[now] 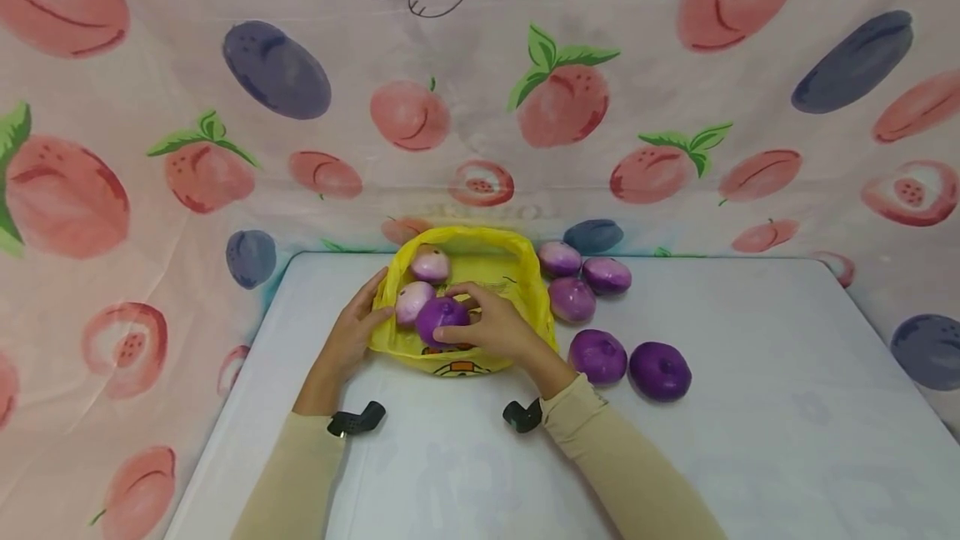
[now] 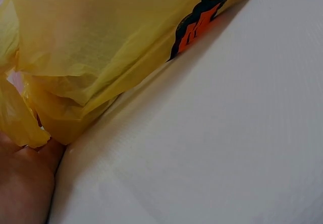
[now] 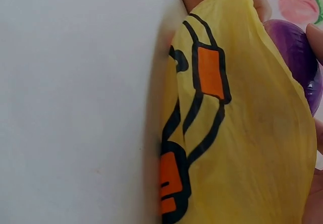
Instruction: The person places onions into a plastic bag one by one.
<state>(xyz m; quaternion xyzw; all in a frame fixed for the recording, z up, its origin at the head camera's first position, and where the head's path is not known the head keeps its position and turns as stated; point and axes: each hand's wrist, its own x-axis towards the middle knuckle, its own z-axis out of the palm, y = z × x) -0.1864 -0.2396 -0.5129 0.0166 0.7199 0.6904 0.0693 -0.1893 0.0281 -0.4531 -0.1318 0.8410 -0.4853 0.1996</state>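
Note:
A yellow plastic bag (image 1: 491, 367) with an orange and black print sits on the white table, its mouth spread wide. My left hand (image 1: 351, 330) grips the bag's left rim, thumb over the edge; in the left wrist view part of that hand (image 2: 25, 183) shows beside the yellow film. Inside the bag lie two pale purple onions, one at the back (image 1: 431, 265) and one nearer (image 1: 412, 303). My right hand (image 1: 497, 325) holds a dark purple onion (image 1: 441, 323) over the bag's opening, thumb in front and fingers behind. The right wrist view shows this onion (image 3: 298, 52) partly hidden by the bag's wall.
Right of the bag, three lighter purple onions (image 1: 572, 300) cluster at the back. Two darker onions, one close to the bag (image 1: 597, 356) and one farther right (image 1: 660, 371), lie in front of them. A peach-printed cloth (image 1: 465, 123) hangs behind the table (image 1: 750, 407).

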